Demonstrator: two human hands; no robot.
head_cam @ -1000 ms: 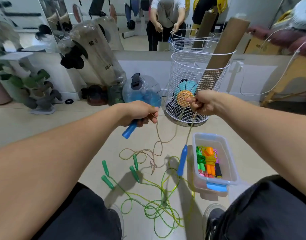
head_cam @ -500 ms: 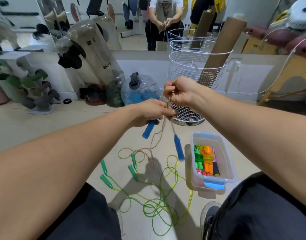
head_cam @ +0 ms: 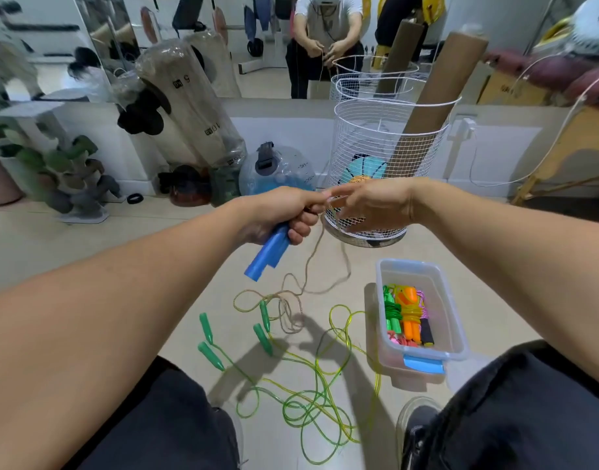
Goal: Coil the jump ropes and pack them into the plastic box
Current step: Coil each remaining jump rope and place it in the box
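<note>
Sat over a pale floor [head_cam: 87,252], knees in dark trousers at the near corners, both forearms stretched toward the far wall. Faced a wall mirror [head_cam: 264,35] far across the scene. Stood far right of centre: a white wire basket [head_cam: 376,147] with a brown cardboard tube [head_cam: 437,106] leaning in it. Farther left, a clear water jug [head_cam: 277,169] and a wrapped roll [head_cam: 186,103] against the wall.

Rested on the floor at near right: the plastic box [head_cam: 440,300], clear, open, with a blue latch on its near end. Held coiled jump ropes [head_cam: 406,317] already, green, orange and pink, bunched in its near half. Lay loose on the floor left of the box: the green jump ropes [head_cam: 311,401], tangled, their green handles [head_cam: 206,327] splayed to the left.

Gripped by the left hand [head_cam: 277,212], fingers curled tight: two blue handles [head_cam: 265,252] side by side, ends pointing down and near. Trailed from that fist to the floor: the tan rope [head_cam: 311,262], ending in loose loops among the green ones.

Met the left fist at the fingertips: the right hand [head_cam: 372,205], fingers mostly extended, seemingly pinching the tan rope there, though blurred and hard to confirm.
</note>
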